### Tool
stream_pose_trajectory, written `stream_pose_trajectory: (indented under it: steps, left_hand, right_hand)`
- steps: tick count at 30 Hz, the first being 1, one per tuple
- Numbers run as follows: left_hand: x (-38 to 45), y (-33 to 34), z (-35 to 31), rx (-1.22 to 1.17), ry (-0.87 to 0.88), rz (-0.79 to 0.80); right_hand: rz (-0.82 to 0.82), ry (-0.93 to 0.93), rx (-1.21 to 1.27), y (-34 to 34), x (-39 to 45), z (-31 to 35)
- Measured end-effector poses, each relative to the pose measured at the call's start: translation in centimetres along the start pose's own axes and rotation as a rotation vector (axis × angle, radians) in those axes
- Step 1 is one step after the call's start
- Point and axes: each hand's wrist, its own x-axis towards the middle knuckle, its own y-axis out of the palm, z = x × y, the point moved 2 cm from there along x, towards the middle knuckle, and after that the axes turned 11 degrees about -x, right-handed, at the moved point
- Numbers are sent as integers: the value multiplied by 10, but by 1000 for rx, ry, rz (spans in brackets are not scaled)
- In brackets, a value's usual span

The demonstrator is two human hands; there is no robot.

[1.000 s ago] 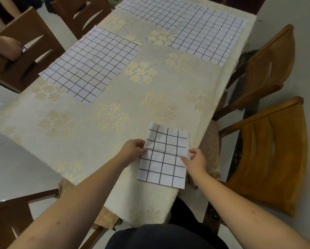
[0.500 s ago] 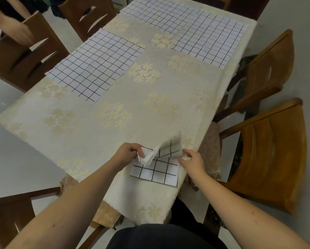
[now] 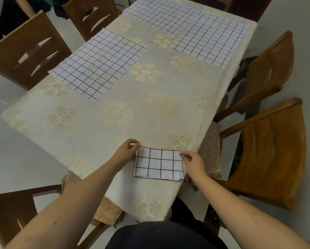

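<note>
Checked cloth point(image 3: 158, 163) folded at the near edge of the table point(image 3: 100, 133).
The left hand point(image 3: 126, 152) and right hand point(image 3: 193, 161) each pinch a far corner; the fold looks made, and pressing it flat seems next.

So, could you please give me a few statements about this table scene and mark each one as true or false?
1. The folded checked cloth lies flat on the tablecloth, near the person's edge of the table. True.
2. The left hand and the right hand are at its two far corners, one at each. True.
3. Only one other checked cloth is spread on the table. False: three spread checked cloths lie farther off.
4. The chairs beside the table are white plastic. False: the chairs are brown wood.
</note>
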Motion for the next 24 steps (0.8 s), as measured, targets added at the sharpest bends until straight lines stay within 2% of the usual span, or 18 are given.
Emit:
stream_pose_trajectory:
  steps: [3, 7, 10, 13, 17, 21, 24]
  left_hand:
    - [0, 1, 3, 205, 73, -21]
    - [-6, 1, 1, 213, 125, 4]
    - [-9, -3, 0, 252, 152, 80]
    - [-13, -6, -2, 232, 159, 146]
    - [-18, -13, 2, 160, 132, 123]
    - [-25, -21, 9, 66, 98, 76]
    - [-31, -28, 23, 101, -27, 108]
  right_hand:
    - [2, 1, 26, 1, -1, 1]
    - [20, -62, -32, 1, -6, 5]
    - [49, -185, -217, 4, -7, 9]
    - [194, -255, -335, 13, -10, 17]
    - [361, -201, -283, 23, -23, 25]
    - [396, -209, -471, 29, -30, 18]
    - [378, -151, -440, 31, -37, 12]
